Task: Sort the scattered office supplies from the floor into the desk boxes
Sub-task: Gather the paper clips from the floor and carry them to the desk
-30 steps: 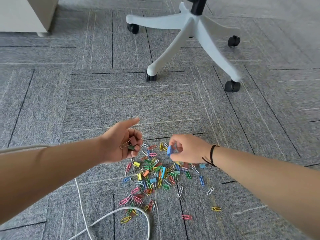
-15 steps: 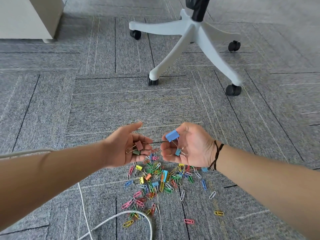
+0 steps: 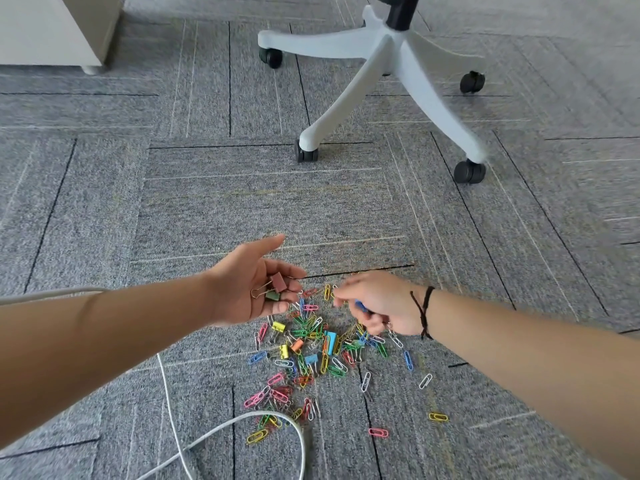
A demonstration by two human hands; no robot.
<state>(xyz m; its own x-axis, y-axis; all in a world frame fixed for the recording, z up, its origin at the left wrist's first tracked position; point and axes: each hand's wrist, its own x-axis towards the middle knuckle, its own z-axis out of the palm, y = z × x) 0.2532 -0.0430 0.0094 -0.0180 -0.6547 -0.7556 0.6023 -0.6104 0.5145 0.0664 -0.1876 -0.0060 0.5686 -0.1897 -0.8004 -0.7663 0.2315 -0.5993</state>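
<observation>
While the left hand (image 3: 249,282) sits palm up over the grey carpet (image 3: 263,202), fingers loosely cupped, it cradles a dusty-red binder clip (image 3: 278,282) with a wire handle sticking out left, plus a dark green binder clip (image 3: 272,296) just below it, touching. Right hand (image 3: 379,303) is motion-blurred, palm down, fingers curled around a blue binder clip (image 3: 361,305), only a sliver of blue showing between the fingers; fingertips low over the top edge of the pile. Black cord bracelet (image 3: 423,311) on that wrist. Pile of paper clips (image 3: 311,351) lies on the carpet just below and between both hands: pink, green, yellow, blue, white, orange wire clips, tangled in the middle, looser strays toward the right and bottom. Mixed in: yellow binder clip (image 3: 278,326), light blue binder clip (image 3: 330,341), orange binder clip (image 3: 297,345). White cable (image 3: 221,433) loops across the pile's lower edge. White chair base (image 3: 388,60) with black casters farther back; white cabinet (image 3: 52,29) top left.
</observation>
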